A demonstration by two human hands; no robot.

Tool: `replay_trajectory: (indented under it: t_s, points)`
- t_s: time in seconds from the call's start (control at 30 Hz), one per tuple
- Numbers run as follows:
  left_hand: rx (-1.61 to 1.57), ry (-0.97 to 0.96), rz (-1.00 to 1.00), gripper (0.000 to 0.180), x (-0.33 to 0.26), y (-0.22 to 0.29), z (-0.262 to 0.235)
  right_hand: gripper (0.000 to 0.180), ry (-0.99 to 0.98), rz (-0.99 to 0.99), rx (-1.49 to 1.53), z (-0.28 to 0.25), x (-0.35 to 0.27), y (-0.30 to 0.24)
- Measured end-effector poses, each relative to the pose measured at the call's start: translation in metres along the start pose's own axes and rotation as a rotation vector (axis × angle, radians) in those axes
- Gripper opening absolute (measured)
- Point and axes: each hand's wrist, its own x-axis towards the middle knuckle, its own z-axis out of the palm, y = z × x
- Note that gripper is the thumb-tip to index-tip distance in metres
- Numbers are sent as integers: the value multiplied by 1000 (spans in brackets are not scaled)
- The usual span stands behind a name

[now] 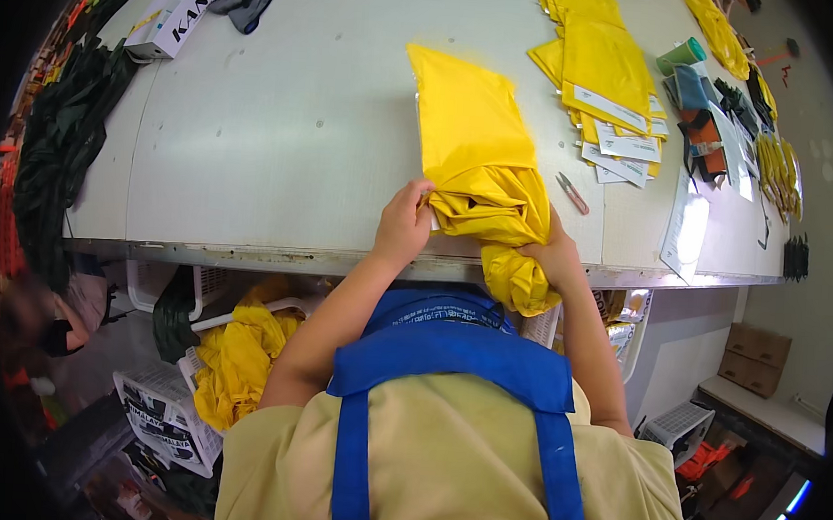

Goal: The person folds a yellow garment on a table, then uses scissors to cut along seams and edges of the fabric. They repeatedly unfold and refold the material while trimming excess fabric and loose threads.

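Observation:
A piece of yellow cloth (476, 117) lies at the front of the table, its far part smooth and flat, its near part crumpled in folds. A bunched end of it (510, 279) hangs over the table's front edge. My left hand (404, 224) is closed on the cloth's left side, thumb at the edge beside a strip of white. On the right, my right hand (556, 256) grips the bunched end, with most of its fingers hidden behind the folds. Whether the cloth is one piece or a pouch with fabric in it, I cannot tell.
Thread snips (573, 195) lie right of the cloth. Beyond them is a stack of flat yellow pieces (607, 68) with white labels. A white box (180, 17) and dark fabric (74, 138) are at the left. Below the table edge, yellow fabric (242, 354) hangs by white baskets.

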Motion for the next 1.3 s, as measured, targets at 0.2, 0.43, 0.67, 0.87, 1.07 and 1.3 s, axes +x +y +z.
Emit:
replay_trajectory:
  t_s: [0.2,0.43,0.67,0.87,1.07,1.3]
  points:
    - [-4,-81,-182,38,-34,8,-11,87,-142,-39,-8,-11,-16,-9]
    - [-43,-229,-213,31,-28,-3,-29,85,-222,14,-156,-26,-20,-20]
    - [45,-330,-380,40,-23,16,-54,80,-452,-31,277,-37,-31,-8]
    - [-306,-657,-2,50,-1,12,-47,82,-712,-67,15,-47,-37,-31]
    - [-1182,-252,-436,37,-26,6,-7,93,-726,-147,-51,-47,-54,-36]
    - [-1230,-116,-731,33,-12,19,2,92,-689,43,310,-20,-32,8]
